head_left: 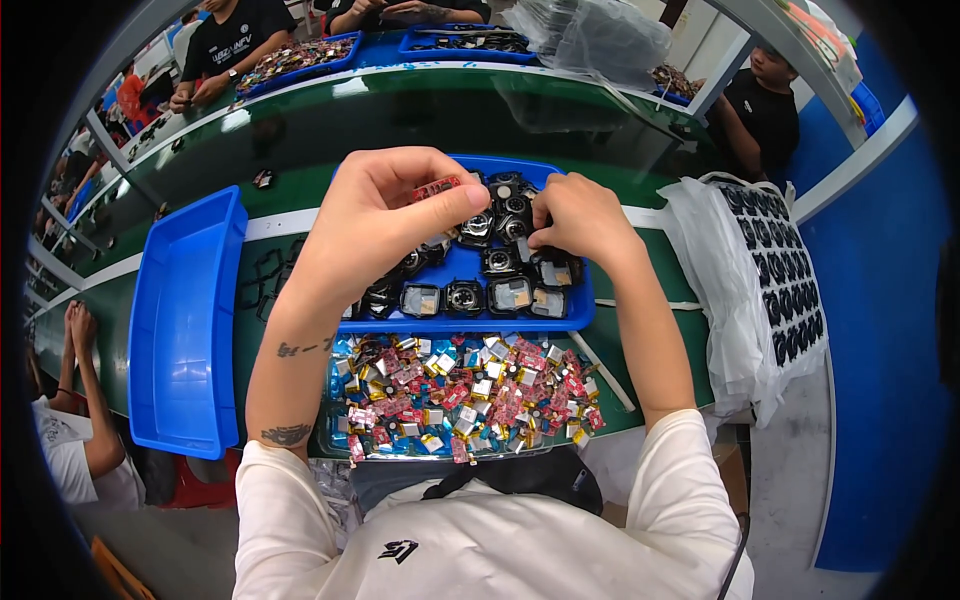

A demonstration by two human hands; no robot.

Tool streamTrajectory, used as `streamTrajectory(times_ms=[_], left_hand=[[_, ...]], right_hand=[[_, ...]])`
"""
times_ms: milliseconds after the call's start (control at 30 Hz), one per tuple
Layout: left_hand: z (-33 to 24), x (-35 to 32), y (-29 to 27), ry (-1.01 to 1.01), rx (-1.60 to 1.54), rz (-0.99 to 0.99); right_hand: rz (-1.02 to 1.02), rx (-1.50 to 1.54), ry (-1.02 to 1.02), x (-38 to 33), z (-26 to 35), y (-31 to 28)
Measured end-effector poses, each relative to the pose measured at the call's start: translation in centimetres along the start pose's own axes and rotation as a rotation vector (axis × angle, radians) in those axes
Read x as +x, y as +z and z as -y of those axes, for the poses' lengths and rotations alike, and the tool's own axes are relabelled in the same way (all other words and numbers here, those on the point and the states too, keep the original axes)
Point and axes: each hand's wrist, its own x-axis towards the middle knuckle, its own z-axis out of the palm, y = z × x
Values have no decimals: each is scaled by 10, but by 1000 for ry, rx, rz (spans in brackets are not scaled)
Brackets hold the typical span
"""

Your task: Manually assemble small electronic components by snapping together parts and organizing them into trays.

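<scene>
My left hand [395,210] is closed in a pinch above a blue tray [462,268], with a small red circuit board [436,187] between thumb and fingers. Over the right side of that tray, my right hand [590,222] has its thumb and fingers bent together. What it grips, if anything, is hidden at the fingertips, close beside the black watch cases [500,262]. Several of these cases lie in the tray, some showing a round back and others a grey inside. Nearer to me, a clear tray holds a heap of red circuit boards with silver and yellow battery cells [465,390].
An empty blue bin [185,330] stands at the left beside black frames [268,275]. To the right, white wrapping [705,260] surrounds stacked trays of round black parts [775,265]. Across the green conveyor [400,125], other people sit by filled blue trays [300,65].
</scene>
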Motion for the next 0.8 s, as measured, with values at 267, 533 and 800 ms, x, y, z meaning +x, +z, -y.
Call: streamTrajectory(times_ms=[267, 533, 800], left_hand=[[13, 4, 2, 37, 160, -35], [14, 5, 5, 92, 267, -129], [13, 6, 7, 95, 369, -143]], right_hand=[[-123, 830, -26, 7, 10, -13], [-238, 1397, -135, -15, 47, -31], [-191, 1280, -210, -21, 54, -35]])
